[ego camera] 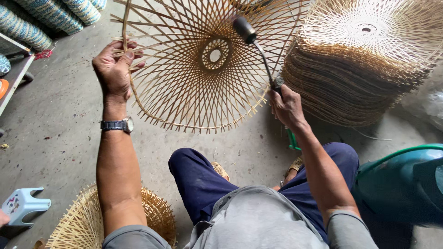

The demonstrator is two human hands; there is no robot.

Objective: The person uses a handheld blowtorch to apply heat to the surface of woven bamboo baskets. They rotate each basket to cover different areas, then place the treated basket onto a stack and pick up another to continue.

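My left hand (pixel 113 69) grips the left rim of a large round woven bamboo frame (pixel 184 97), holding it upright and tilted above the concrete floor. The frame has an open lattice and a small ring at its centre (pixel 215 55). My right hand (pixel 287 107) is closed around the handle of a metal torch-like tool (pixel 258 50), whose dark nozzle (pixel 243 28) points at the frame's upper right part. A metal wristwatch (pixel 118 124) is on my left wrist.
A tall stack of similar woven bamboo frames (pixel 355 74) stands at the right. Another frame (pixel 83 221) lies on the floor at lower left, beside a small plastic stool (pixel 23 205). A teal plastic container (pixel 406 184) sits at right; rolled striped mats (pixel 50 16) lie top left.
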